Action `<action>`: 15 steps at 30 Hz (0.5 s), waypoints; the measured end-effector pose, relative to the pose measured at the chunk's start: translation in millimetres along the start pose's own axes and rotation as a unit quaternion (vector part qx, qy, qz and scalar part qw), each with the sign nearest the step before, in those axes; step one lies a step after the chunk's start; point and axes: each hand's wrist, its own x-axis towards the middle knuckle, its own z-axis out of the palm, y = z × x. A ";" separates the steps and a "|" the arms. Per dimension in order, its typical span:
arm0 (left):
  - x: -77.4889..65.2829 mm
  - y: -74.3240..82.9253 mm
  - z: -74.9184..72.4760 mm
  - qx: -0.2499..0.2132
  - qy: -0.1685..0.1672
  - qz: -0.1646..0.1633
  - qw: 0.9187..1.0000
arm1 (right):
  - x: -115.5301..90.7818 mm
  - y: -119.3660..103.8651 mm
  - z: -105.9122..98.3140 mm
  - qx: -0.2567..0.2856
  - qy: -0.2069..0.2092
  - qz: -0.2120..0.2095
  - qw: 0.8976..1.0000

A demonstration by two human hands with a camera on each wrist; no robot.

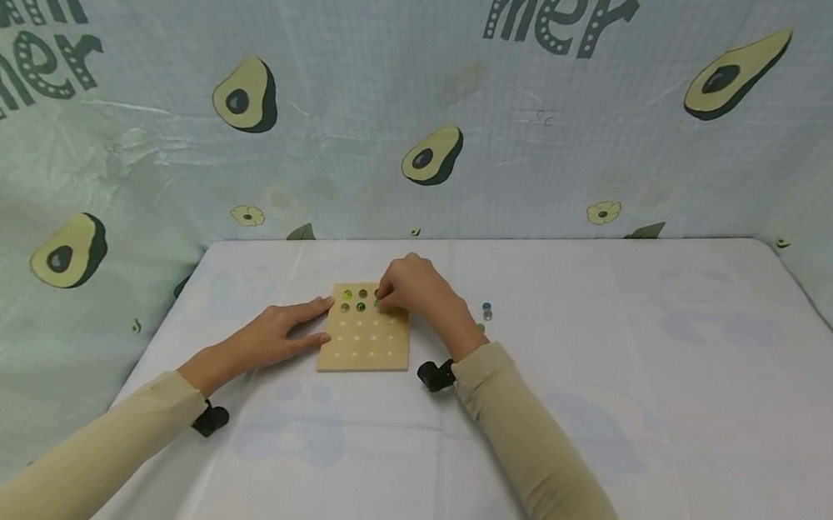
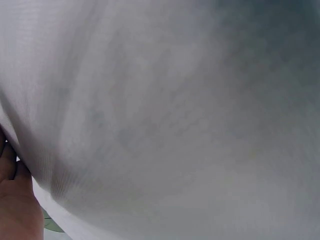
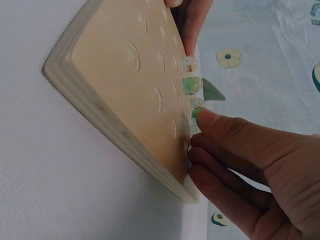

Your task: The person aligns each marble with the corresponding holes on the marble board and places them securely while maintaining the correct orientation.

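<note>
A square wooden board (image 1: 362, 357) with rows of round hollows lies on the white cloth. Several green and clear glass marbles (image 1: 348, 295) sit in its two far rows. My left hand (image 1: 277, 332) rests at the board's left edge, thumb and fingers spread and touching it. Over the far right corner, my right hand (image 1: 417, 292) pinches a green glass marble (image 3: 195, 114) at the board's surface. The fingers partly hide that marble and its neighbours. In the right wrist view, a larger green marble (image 3: 192, 85) stands just beyond the thumb.
Right of the board, partly behind the right wrist, loose marbles lie on the cloth, among them a blue one (image 1: 486, 306). The white tablecloth (image 1: 334, 486) covers the table. A curtain (image 1: 340, 119) printed with avocados hangs behind it. White fabric fills most of the left wrist view.
</note>
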 end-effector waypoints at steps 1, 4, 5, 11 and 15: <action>0.2 0.0 0.1 0.000 0.000 0.000 1.000 | 0.0 -0.9 0.2 -0.005 0.002 0.000 1.000; 0.6 0.1 -0.1 0.002 0.001 0.002 1.000 | -0.3 -3.7 -0.4 -0.025 0.007 -0.004 1.000; 0.7 0.3 -0.3 0.003 0.001 0.003 1.000 | -0.4 -4.6 -0.6 -0.030 0.009 -0.006 0.999; 1.9 0.1 -0.6 0.002 0.005 0.007 1.000 | -0.2 -7.0 -1.0 -0.047 0.009 0.001 0.999; 1.6 -0.6 0.6 -0.002 0.001 -0.001 1.000 | -3.0 -2.8 1.6 -0.041 0.001 0.007 0.999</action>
